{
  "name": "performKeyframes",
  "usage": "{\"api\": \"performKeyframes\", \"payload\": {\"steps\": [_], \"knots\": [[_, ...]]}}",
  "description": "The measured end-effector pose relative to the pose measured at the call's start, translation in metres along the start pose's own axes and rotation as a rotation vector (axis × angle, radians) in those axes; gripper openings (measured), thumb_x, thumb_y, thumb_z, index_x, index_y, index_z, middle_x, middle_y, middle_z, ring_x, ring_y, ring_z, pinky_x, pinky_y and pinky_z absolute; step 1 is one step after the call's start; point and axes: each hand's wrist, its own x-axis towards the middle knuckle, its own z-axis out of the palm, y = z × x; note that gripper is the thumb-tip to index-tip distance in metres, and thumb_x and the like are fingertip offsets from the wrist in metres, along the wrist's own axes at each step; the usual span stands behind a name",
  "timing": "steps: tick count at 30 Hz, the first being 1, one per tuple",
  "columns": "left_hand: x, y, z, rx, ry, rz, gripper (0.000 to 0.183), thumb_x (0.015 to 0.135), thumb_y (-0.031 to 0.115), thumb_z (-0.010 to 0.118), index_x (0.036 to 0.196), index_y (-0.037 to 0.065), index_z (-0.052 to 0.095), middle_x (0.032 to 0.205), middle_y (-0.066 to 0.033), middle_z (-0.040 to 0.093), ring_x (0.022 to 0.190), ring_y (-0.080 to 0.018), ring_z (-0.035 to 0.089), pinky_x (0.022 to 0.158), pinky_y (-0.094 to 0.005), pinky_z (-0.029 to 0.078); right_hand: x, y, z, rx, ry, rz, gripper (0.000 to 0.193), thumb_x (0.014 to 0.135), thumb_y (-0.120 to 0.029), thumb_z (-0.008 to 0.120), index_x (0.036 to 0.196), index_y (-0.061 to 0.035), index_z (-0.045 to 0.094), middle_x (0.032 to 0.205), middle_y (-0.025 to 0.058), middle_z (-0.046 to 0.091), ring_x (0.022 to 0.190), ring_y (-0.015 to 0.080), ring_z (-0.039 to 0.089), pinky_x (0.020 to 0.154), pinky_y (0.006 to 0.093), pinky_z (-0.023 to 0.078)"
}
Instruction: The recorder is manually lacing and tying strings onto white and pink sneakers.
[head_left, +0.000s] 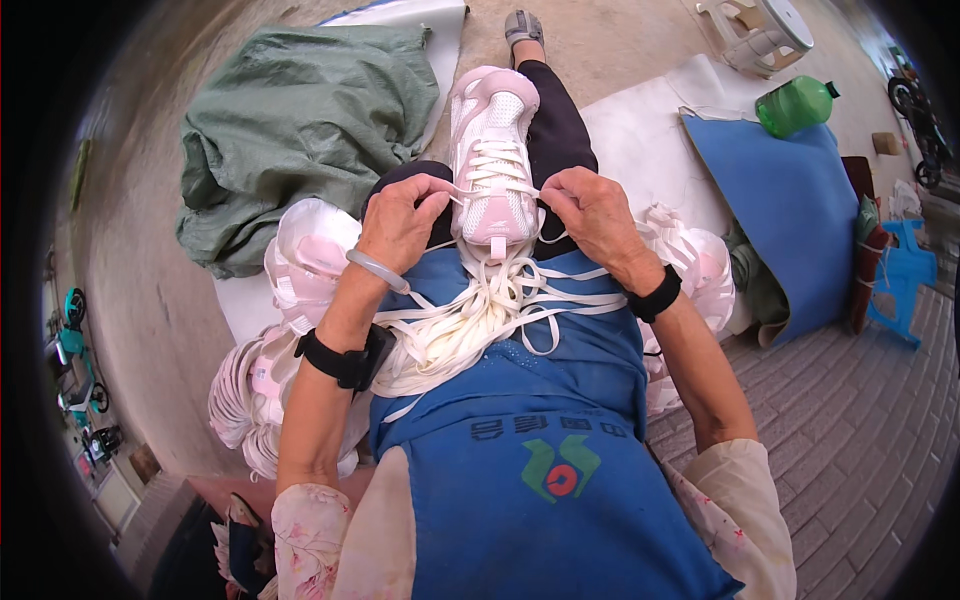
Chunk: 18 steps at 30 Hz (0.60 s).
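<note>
A pink and white sneaker rests on my lap with its toe pointing away from me and its tongue toward me. White laces run crosswise through its upper eyelets. On the shoe's left side, my left hand pinches one lace end between thumb and fingers. Opposite it, my right hand pinches the other end, and the lace stretches between the two across the tongue. A loose heap of white shoelaces lies on my blue apron, just below the shoe.
More pink and white sneakers are piled at my left, and others at my right. A green woven sheet lies front left. A blue board with a green bottle on it, a white stool and a blue stool are at right.
</note>
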Motion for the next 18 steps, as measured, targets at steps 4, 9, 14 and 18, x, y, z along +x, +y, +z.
{"api": "performKeyframes", "payload": {"steps": [4,9,14,18], "knots": [[0.0013,-0.0024,0.0012,-0.188,-0.060,-0.286,0.020,0.086,0.020,0.059,0.096,0.005,0.068,0.067,-0.0102,0.063,0.055,-0.0202,0.061,0.057,-0.0327,0.050,0.0033,-0.0045,0.0056,-0.015,0.076,-0.052,0.012,0.084,-0.016,0.061,0.081,-0.0040,0.063,0.078,0.0128,0.056,0.073,0.0318,0.057,0.066,0.0400,0.046],[0.0019,-0.0023,0.0020,-0.250,-0.009,-0.187,0.019,0.086,0.020,0.061,0.094,0.004,0.068,0.065,-0.0017,0.061,0.047,-0.0102,0.055,0.039,-0.0254,0.045,0.0048,-0.0032,0.0091,-0.049,0.081,-0.029,0.013,0.084,-0.016,0.061,0.080,-0.0038,0.063,0.077,0.0129,0.055,0.072,0.0321,0.057,0.066,0.0400,0.046],[0.0046,-0.0039,0.0031,-0.382,-0.032,-0.246,0.019,0.088,0.018,0.064,0.095,0.001,0.066,0.076,0.0032,0.056,0.049,-0.0027,0.045,0.035,-0.0189,0.040,0.0050,-0.0020,0.0088,0.046,0.020,0.067,0.015,0.085,-0.018,0.061,0.080,-0.0039,0.063,0.077,0.0126,0.055,0.071,0.0320,0.057,0.066,0.0392,0.047],[0.0076,-0.0076,0.0054,-0.336,-0.022,-0.192,0.017,0.087,0.017,0.064,0.093,0.001,0.065,0.076,0.0024,0.057,0.051,-0.0029,0.046,0.036,-0.0194,0.041,0.0019,-0.0082,0.0105,-0.035,0.045,0.007,0.017,0.084,-0.020,0.061,0.080,-0.0038,0.065,0.077,0.0126,0.058,0.071,0.0333,0.058,0.066,0.0402,0.048]]}}
